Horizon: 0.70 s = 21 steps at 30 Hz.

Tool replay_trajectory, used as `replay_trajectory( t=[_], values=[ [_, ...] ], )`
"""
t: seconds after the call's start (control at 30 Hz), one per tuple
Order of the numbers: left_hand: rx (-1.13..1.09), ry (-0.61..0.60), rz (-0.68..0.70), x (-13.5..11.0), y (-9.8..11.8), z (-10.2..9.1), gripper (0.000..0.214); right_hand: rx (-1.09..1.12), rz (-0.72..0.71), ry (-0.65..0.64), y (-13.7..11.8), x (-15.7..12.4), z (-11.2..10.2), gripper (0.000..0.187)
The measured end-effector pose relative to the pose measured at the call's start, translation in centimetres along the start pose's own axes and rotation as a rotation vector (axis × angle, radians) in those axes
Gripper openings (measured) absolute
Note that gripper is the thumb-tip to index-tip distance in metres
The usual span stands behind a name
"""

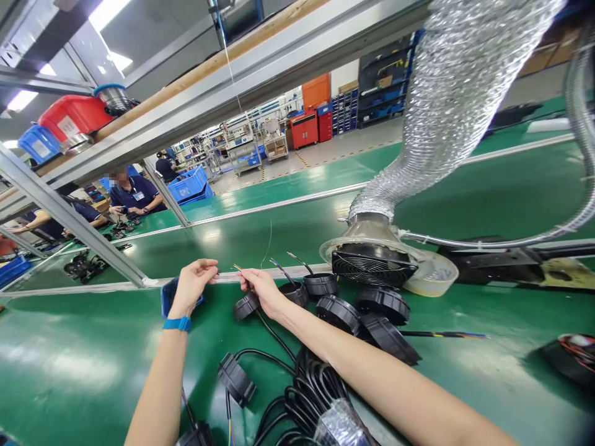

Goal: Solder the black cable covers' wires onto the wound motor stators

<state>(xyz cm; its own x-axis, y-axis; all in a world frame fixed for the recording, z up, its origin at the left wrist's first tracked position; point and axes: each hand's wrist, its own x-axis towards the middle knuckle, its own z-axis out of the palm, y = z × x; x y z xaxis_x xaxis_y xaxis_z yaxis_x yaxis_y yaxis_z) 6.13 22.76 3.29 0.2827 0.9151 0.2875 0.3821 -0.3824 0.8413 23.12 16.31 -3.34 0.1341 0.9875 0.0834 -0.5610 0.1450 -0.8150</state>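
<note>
My right hand (264,288) pinches a black cable close to its stripped end, where thin coloured wires (238,267) stick out to the left. A round black cap (246,306) hangs or rests just below those fingers; which of the two I cannot tell. Facing it, my left hand (198,280) has thumb and fingertips pressed together, with something small and dark at the tips that I cannot make out. A blue band circles the left wrist. Behind that wrist stands a small blue bin (170,297), partly hidden. More black caps (338,314) with wire ends lie beside my right forearm.
A coil of black cable (309,387) lies on the green bench (69,371) between my arms. A foil duct (441,99) leads down to a fan (372,266) at right, beside a tape roll (432,275). An aluminium shelf frame (223,93) crosses above. Co-workers sit at the far left.
</note>
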Motion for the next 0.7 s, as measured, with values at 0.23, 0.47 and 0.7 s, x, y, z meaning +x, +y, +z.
replay_trajectory(
  t=[0.23, 0.47, 0.7],
  values=[
    [-0.258, 0.054, -0.009, -0.6, 0.6, 3.1, 0.046, 0.101, 0.038, -0.004, -0.1, 0.0, 0.1, 0.03],
    [-0.324, 0.073, -0.01, -0.9, 1.2, 3.2, 0.044, 0.114, 0.042, -0.015, 0.2, 0.2, 0.1, 0.032],
    [-0.342, 0.097, -0.017, -0.8, 0.9, 3.1, 0.045, 0.113, 0.045, -0.023, 0.3, 0.2, 0.1, 0.032]
  ],
)
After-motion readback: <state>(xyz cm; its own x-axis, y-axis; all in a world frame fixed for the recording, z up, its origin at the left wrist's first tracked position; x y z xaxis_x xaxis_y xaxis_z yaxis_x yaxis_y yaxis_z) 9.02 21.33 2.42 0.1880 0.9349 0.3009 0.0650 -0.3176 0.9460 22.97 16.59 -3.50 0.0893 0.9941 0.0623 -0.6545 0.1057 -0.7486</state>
